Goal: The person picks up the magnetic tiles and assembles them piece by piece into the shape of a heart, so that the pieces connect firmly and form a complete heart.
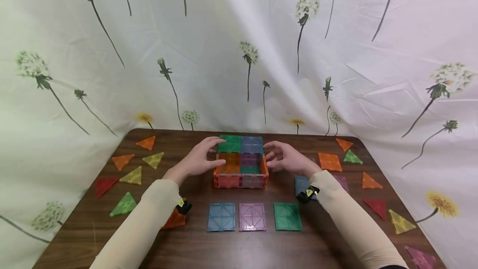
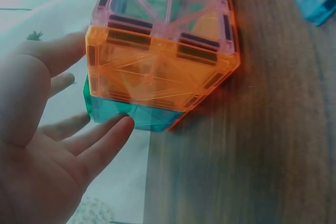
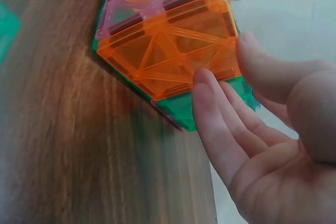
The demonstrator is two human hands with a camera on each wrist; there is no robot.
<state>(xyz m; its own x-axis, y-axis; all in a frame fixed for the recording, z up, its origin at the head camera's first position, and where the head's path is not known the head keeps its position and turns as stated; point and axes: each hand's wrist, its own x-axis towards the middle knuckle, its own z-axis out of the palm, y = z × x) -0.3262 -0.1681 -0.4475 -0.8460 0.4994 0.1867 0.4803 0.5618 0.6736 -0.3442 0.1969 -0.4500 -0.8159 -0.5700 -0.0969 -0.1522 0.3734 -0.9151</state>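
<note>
Three views: one head cam high and wide, two wrist cams tight on the same tile box.

Head view looks forward and down from 6 o'clock across the table (image 1: pixel 328 244) toward the flowered sheet at 12, both arms in frame. Left wrist view sits very near the left hand (image 2: pixel 47 145), facing the tile box (image 2: pixel 157 61) end-on. Right wrist view, equally close, looks past the right hand (image 3: pixel 262 145) at the opposite end. All three share the box (image 1: pixel 241 169) and table wood.
</note>
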